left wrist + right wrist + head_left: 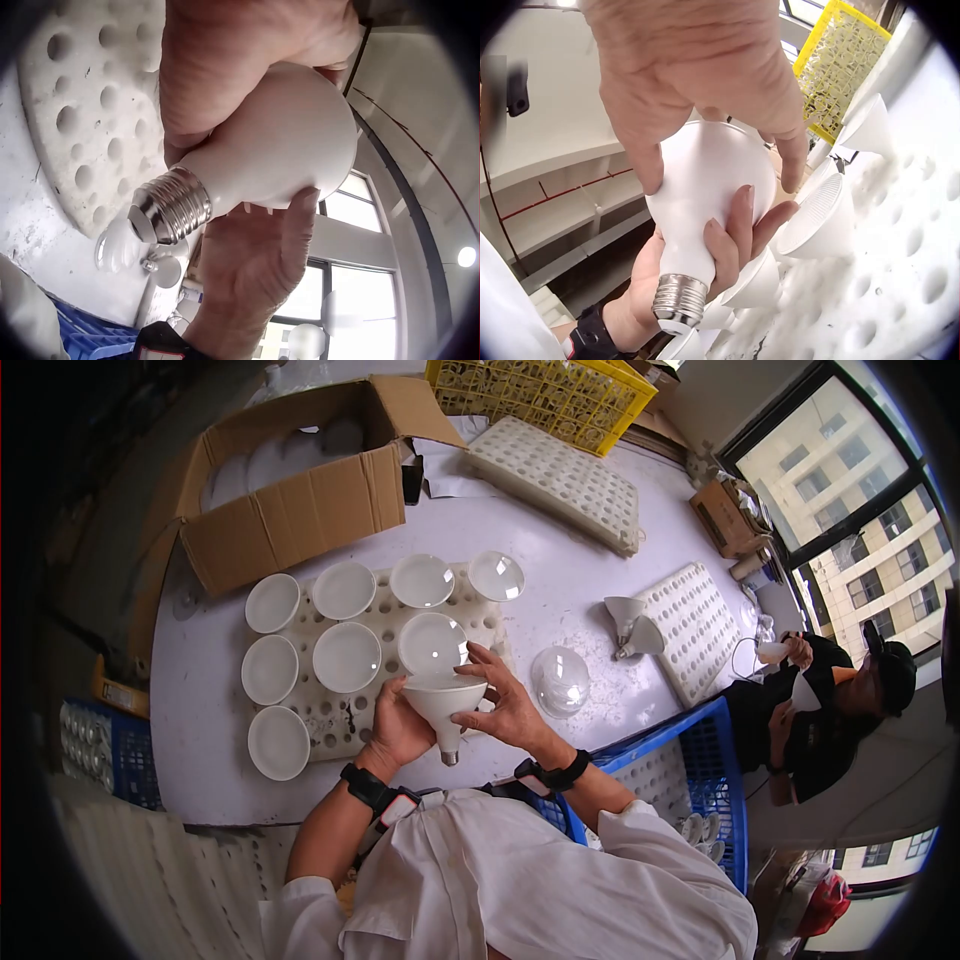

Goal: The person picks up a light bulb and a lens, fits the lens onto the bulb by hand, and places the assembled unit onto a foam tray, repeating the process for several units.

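Note:
Both hands hold a white reflector light bulb (440, 702), its wide face tilted away and its metal screw base (680, 300) toward the body. My left hand (403, 722) grips the cone from the left, fingers curled round it in the right wrist view. With thumb on the cone and fingers at the wide rim, my right hand (512, 705) holds it from the other side. Just beyond, a pale foam tray (330, 731) with round holes carries several similar bulbs, faces up, among them a bulb (433, 644) close to the right fingertips.
Right of the tray lie a clear dome (561, 682) and two loose bulbs (640, 635) beside another foam tray (690, 630). An open cardboard box (300, 510), a foam tray (560, 480) and a yellow crate (545, 400) stand behind. A blue crate (715, 760) and a seated person (800, 710) are at right.

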`<state>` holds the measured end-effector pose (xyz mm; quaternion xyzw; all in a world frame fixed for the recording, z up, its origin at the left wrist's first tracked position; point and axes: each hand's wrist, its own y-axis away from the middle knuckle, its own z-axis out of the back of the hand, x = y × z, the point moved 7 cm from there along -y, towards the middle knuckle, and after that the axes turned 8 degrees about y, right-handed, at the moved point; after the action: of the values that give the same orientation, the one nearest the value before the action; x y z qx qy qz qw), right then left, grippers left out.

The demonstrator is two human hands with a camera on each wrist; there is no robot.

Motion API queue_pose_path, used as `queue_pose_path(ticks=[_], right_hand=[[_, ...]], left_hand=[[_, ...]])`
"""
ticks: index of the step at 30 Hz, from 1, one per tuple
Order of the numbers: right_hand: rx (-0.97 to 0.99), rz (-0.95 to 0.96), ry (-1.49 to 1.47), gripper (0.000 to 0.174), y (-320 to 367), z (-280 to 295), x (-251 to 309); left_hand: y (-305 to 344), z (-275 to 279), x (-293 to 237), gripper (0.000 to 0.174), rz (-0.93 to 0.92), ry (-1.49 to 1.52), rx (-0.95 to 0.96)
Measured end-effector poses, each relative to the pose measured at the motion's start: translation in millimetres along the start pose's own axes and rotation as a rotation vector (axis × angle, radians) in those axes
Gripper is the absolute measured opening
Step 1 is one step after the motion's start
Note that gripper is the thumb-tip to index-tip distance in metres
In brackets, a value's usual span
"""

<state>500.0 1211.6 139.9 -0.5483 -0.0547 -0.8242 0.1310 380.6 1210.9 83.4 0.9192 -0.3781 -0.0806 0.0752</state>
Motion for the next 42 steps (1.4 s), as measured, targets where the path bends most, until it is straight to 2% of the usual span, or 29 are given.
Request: queue_pose_path(ticks=[2, 4, 6, 8, 10, 12, 14, 15, 17, 19, 20, 22, 24, 25, 26, 27, 29, 30, 33, 34, 36, 37, 39, 42], right_hand=[[-0.023, 0.008, -0.077, 0.059, 1, -2, -1], [-0.052, 0.038, -0.032, 0.058, 1, -5, -8], [-0.079, 0.070, 0.015, 0.057, 3, -6, -10], [-0.156, 0.094, 0.298, 0.057, 6, -3, 2], [-0.189, 0.133, 0.345, 0.059, 7, -7, 6], [-0.221, 0.172, 0.392, 0.060, 10, -11, 10], [-0.271, 0.314, 0.555, 0.060, 15, -15, 22], [-0.267, 0.315, 0.554, 0.060, 17, -17, 20], [-0.258, 0.453, 0.585, 0.060, 23, -24, 23], [-0.231, 0.466, 0.570, 0.063, 27, -34, 22], [-0.208, 0.482, 0.560, 0.066, 29, -39, 23], [-0.171, 0.429, 0.506, 0.072, 34, -46, 32], [-0.138, 0.375, 0.449, 0.078, 36, -52, 37], [-0.139, 0.292, 0.141, 0.080, 36, -49, 32], [-0.139, 0.205, -0.165, 0.082, 36, -48, 26], [-0.137, 0.201, -0.166, 0.082, 35, -48, 24], [0.021, -0.151, -0.475, 0.076, 27, -61, -5], [0.067, -0.134, -0.378, 0.070, 24, -62, -6], [0.144, -0.132, -0.356, 0.071, 21, -69, -7], [0.144, -0.134, -0.359, 0.071, 22, -72, -9], [0.103, 0.021, -0.268, 0.070, 23, -76, -2], [0.102, 0.017, -0.272, 0.070, 24, -79, -1], [0.088, 0.111, -0.208, 0.070, 26, -83, 7], [0.122, 0.124, -0.072, 0.069, 31, -91, 17]], left_hand=[[-1, 1, 2, 0.060, -0.023, -0.009, -0.046], [-4, 7, 3, 0.059, -0.047, -0.017, -0.090], [-8, 20, -3, 0.057, -0.179, -0.114, -0.179], [-6, 20, -3, 0.054, -0.211, -0.188, -0.203], [-2, 20, -5, 0.051, -0.244, -0.261, -0.227], [4, 13, -7, 0.050, -0.232, -0.577, -0.212], [12, 11, -7, 0.051, -0.204, -0.570, -0.227], [16, 11, -6, 0.053, -0.175, -0.563, -0.242], [25, 8, -6, 0.057, -0.158, -0.522, -0.207], [33, 12, -5, 0.061, -0.140, -0.479, -0.178], [37, 14, -7, 0.063, -0.191, -0.500, -0.138], [46, 18, -13, 0.066, -0.244, -0.519, -0.106], [59, 16, -25, 0.070, -0.354, -0.946, -0.128], [63, 16, -27, 0.070, -0.351, -0.947, -0.134], [69, 6, -32, 0.072, -0.473, -1.098, -0.100], [74, -3, -35, 0.074, -0.598, -1.247, -0.060], [79, -2, -33, 0.075, -0.597, -1.252, -0.082], [81, -1, -33, 0.076, -0.602, -1.260, -0.104], [88, 2, -37, 0.076, -0.613, -1.300, -0.142], [90, 2, -38, 0.076, -0.609, -1.301, -0.144], [96, 2, -39, 0.075, -0.601, -1.316, -0.149], [99, 5, -40, 0.075, -0.597, -1.316, -0.151], [107, 5, -42, 0.072, -0.663, -1.359, -0.101], [120, 14, -40, 0.070, -0.694, -1.366, -0.089]])
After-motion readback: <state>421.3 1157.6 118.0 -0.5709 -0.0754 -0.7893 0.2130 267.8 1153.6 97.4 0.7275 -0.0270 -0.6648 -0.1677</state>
